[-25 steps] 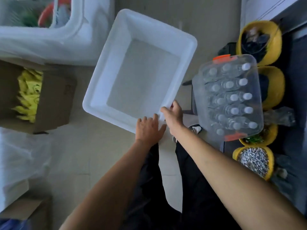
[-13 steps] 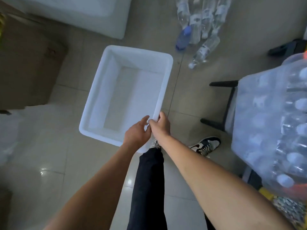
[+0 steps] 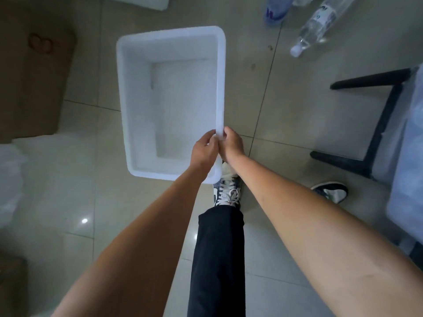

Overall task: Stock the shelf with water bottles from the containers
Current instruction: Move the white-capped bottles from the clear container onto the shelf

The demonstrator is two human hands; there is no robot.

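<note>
An empty white plastic tub (image 3: 128, 92) hangs low over the tiled floor, just in front of my feet. My left hand (image 3: 204, 149) and my right hand (image 3: 231, 145) both grip its right rim near the near corner, close together, thumbs over the edge. Water bottles lie on the floor at the top right: one clear bottle (image 3: 317, 26) with a white cap pointing toward me, and a blue-labelled one (image 3: 274, 12) cut off by the frame edge. A clear lidded container (image 3: 407, 156) sits at the right edge; its contents are blurred.
A black metal stand (image 3: 380, 124) carries the clear container on the right. A brown cardboard box (image 3: 34, 72) is at the left, with white bags (image 3: 13, 175) below it. My shoes (image 3: 226, 191) stand under the tub's near corner.
The tub has come down from chest height to just above the floor and turned lengthwise. My view has tilted down, so the bottle-filled container slid to the right edge.
</note>
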